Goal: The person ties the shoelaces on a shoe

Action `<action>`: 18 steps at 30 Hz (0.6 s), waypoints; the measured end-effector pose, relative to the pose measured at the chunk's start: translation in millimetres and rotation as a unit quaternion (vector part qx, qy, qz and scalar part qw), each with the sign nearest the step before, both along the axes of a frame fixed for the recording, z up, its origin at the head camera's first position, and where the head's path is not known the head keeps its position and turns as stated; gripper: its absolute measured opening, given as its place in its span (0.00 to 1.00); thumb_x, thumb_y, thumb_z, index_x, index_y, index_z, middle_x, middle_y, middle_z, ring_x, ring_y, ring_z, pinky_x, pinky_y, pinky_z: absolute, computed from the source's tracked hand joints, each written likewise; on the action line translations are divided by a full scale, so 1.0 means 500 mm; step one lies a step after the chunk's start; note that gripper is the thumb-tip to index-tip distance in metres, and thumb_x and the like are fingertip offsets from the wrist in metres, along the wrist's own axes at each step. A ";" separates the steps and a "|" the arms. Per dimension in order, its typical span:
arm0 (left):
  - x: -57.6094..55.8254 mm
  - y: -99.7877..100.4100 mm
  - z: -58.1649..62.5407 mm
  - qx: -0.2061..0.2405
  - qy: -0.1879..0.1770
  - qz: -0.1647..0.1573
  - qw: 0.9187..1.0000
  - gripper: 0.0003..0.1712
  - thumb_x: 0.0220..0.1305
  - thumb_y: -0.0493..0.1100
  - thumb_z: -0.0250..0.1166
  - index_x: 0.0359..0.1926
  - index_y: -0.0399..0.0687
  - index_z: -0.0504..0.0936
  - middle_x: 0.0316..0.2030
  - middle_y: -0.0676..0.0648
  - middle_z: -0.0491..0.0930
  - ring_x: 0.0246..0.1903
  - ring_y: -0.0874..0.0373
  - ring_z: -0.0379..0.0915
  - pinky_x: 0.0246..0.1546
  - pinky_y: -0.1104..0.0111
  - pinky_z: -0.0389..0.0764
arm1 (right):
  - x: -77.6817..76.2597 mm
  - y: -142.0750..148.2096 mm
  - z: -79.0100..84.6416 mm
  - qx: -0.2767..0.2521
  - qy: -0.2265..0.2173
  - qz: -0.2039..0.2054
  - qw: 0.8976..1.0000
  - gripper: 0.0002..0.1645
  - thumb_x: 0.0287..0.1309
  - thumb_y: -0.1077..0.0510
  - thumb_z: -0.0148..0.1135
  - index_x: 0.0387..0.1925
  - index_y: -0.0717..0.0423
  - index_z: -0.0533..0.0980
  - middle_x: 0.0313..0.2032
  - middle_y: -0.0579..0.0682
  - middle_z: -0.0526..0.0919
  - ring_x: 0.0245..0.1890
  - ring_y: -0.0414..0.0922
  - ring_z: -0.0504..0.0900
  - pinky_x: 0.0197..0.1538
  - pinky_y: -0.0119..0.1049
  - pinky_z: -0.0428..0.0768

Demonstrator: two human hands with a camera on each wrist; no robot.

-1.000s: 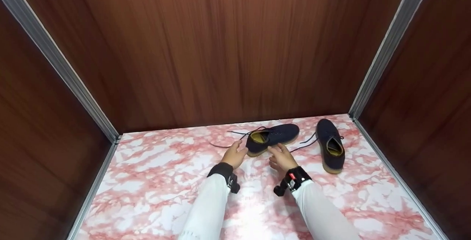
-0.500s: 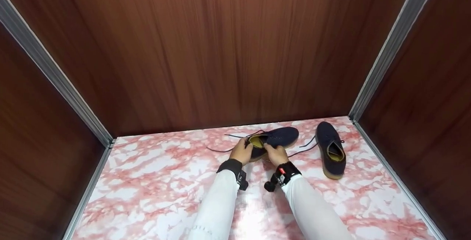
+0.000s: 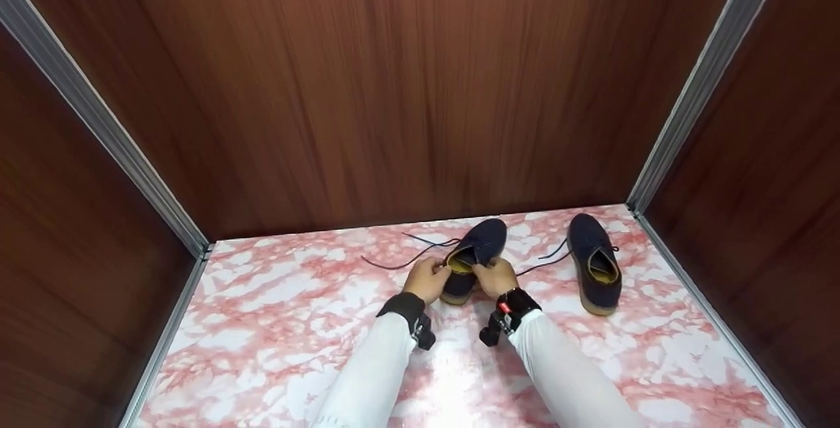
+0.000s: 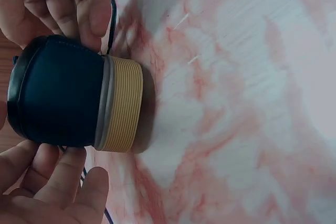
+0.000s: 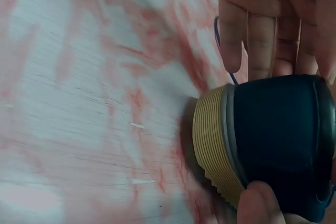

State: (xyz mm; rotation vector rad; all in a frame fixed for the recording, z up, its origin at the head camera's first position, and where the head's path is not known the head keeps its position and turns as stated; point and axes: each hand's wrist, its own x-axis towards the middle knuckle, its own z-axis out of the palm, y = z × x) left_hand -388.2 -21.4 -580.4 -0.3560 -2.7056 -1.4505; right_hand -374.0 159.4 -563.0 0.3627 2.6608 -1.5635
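A navy lace-up shoe (image 3: 484, 243) with a yellow lining and a ribbed tan sole (image 4: 125, 106) stands between the hands, its toe pointing away and a little right. My left hand (image 3: 427, 279) grips its left side by the opening. On the opposite side my right hand (image 3: 496, 277) holds the collar, thumb at the rim. Both wrist views show the heel (image 5: 278, 135) from behind, with fingers along its two sides. Loose laces (image 3: 400, 266) trail left from the shoe. Further right stands the matching navy shoe (image 3: 596, 264), untouched, its toe pointing away.
The surface (image 3: 275, 336) has a pink and white marbled pattern. A brown wood-grain panel (image 3: 420, 86) rises behind it, with further panels left and right. Grey metal posts (image 3: 695, 86) stand at the back corners. The second shoe's laces (image 3: 548, 258) reach left toward my right hand.
Both hands have closed in on the nearer shoe and taken hold of its sides. Its toe has swung from pointing right to pointing more away, with the heel drawn nearer.
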 end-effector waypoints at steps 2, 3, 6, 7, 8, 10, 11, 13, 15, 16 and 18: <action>0.021 -0.016 0.001 0.002 -0.010 -0.005 1.000 0.18 0.72 0.45 0.61 0.51 0.36 0.85 0.41 0.41 0.87 0.45 0.49 0.83 0.52 0.57 0.83 | 0.010 -0.004 -0.004 0.000 -0.004 0.015 1.000 0.30 0.67 0.53 0.56 0.60 0.74 0.76 0.53 0.69 0.85 0.50 0.55 0.85 0.58 0.47 0.84; 0.032 -0.023 0.001 0.003 -0.019 -0.007 1.000 0.17 0.72 0.46 0.61 0.51 0.37 0.84 0.43 0.40 0.88 0.46 0.48 0.84 0.53 0.57 0.83 | 0.017 -0.006 -0.005 0.004 -0.003 0.023 1.000 0.30 0.67 0.53 0.56 0.60 0.74 0.76 0.53 0.68 0.85 0.51 0.54 0.85 0.59 0.47 0.83; 0.082 -0.044 0.026 0.003 -0.053 -0.008 0.999 0.15 0.72 0.45 0.62 0.48 0.37 0.82 0.50 0.36 0.87 0.54 0.43 0.84 0.58 0.53 0.83 | 0.042 -0.015 -0.009 0.017 0.003 0.048 0.999 0.30 0.66 0.54 0.57 0.60 0.73 0.77 0.52 0.66 0.86 0.51 0.53 0.84 0.62 0.48 0.80; 0.094 -0.053 0.026 0.007 -0.062 -0.011 0.998 0.14 0.72 0.46 0.62 0.47 0.39 0.81 0.51 0.36 0.86 0.55 0.42 0.84 0.59 0.53 0.83 | 0.051 -0.020 -0.010 0.009 0.000 0.057 0.998 0.30 0.66 0.54 0.57 0.60 0.73 0.77 0.50 0.65 0.87 0.48 0.52 0.84 0.59 0.48 0.82; 0.106 -0.061 0.025 0.011 -0.073 -0.011 0.997 0.14 0.72 0.47 0.62 0.47 0.40 0.80 0.51 0.36 0.86 0.55 0.43 0.84 0.59 0.53 0.83 | 0.060 -0.024 -0.011 0.005 0.001 0.066 0.998 0.31 0.66 0.55 0.57 0.62 0.74 0.75 0.49 0.65 0.87 0.47 0.51 0.85 0.56 0.47 0.83; 0.129 -0.077 0.024 0.017 -0.088 -0.011 0.996 0.14 0.72 0.48 0.62 0.47 0.41 0.79 0.52 0.37 0.86 0.56 0.45 0.84 0.57 0.55 0.83 | 0.078 -0.032 -0.012 0.001 0.000 0.080 0.997 0.32 0.65 0.56 0.57 0.64 0.75 0.73 0.47 0.63 0.87 0.42 0.49 0.85 0.50 0.42 0.84; 0.141 -0.084 0.024 0.019 -0.096 -0.011 0.995 0.14 0.72 0.49 0.63 0.47 0.42 0.79 0.52 0.37 0.86 0.55 0.45 0.84 0.56 0.56 0.83 | 0.086 -0.035 -0.012 -0.005 -0.001 0.087 0.996 0.33 0.65 0.57 0.57 0.65 0.75 0.72 0.46 0.62 0.88 0.39 0.48 0.85 0.47 0.40 0.85; 0.163 -0.099 0.025 0.022 -0.109 -0.011 0.994 0.15 0.71 0.50 0.63 0.46 0.42 0.78 0.51 0.38 0.86 0.53 0.48 0.84 0.53 0.59 0.83 | 0.104 -0.042 -0.013 -0.030 -0.008 0.104 0.994 0.34 0.65 0.58 0.57 0.67 0.76 0.69 0.42 0.61 0.88 0.33 0.46 0.85 0.40 0.40 0.87; 0.185 -0.112 0.026 0.019 -0.112 -0.011 0.993 0.16 0.70 0.51 0.64 0.46 0.43 0.77 0.49 0.39 0.85 0.47 0.52 0.85 0.47 0.62 0.83 | 0.121 -0.049 -0.012 -0.051 -0.017 0.117 0.992 0.35 0.65 0.59 0.57 0.69 0.75 0.67 0.39 0.56 0.87 0.29 0.43 0.84 0.37 0.40 0.88; 0.195 -0.119 0.027 0.019 -0.114 -0.012 0.993 0.16 0.69 0.51 0.65 0.45 0.43 0.77 0.47 0.40 0.85 0.44 0.54 0.84 0.44 0.64 0.82 | 0.129 -0.052 -0.012 -0.066 -0.023 0.125 0.990 0.36 0.65 0.60 0.56 0.70 0.75 0.66 0.37 0.55 0.86 0.28 0.43 0.83 0.36 0.41 0.89; 0.215 -0.131 0.027 0.014 -0.114 -0.015 0.993 0.17 0.69 0.52 0.66 0.45 0.43 0.77 0.43 0.42 0.85 0.37 0.58 0.83 0.41 0.66 0.80 | 0.145 -0.057 -0.013 -0.087 -0.033 0.144 0.985 0.36 0.66 0.60 0.55 0.71 0.74 0.65 0.35 0.53 0.85 0.25 0.43 0.84 0.34 0.44 0.90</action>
